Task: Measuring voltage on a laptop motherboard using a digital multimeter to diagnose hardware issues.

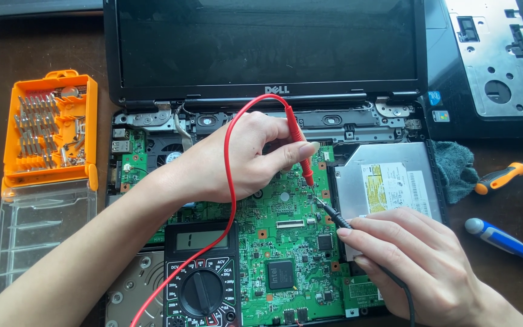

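My left hand (pixel 237 158) grips a red test probe (pixel 299 145), whose red lead loops down to a black multimeter (pixel 202 275) lying on the opened laptop. My right hand (pixel 416 260) holds a black test probe (pixel 333 213) like a pen. Both probe tips meet close together on the green circuit board (pixel 286 248), near its upper right edge beside the silver optical drive (pixel 388 181). The laptop's dark screen (pixel 267 42) stands upright behind.
An orange bit case (pixel 49 130) with its clear lid open lies at the left. At the right are a grey cloth (pixel 458 169), an orange-handled screwdriver (pixel 503 177), a blue-handled tool (pixel 503 239) and a removed laptop cover panel (pixel 497 57).
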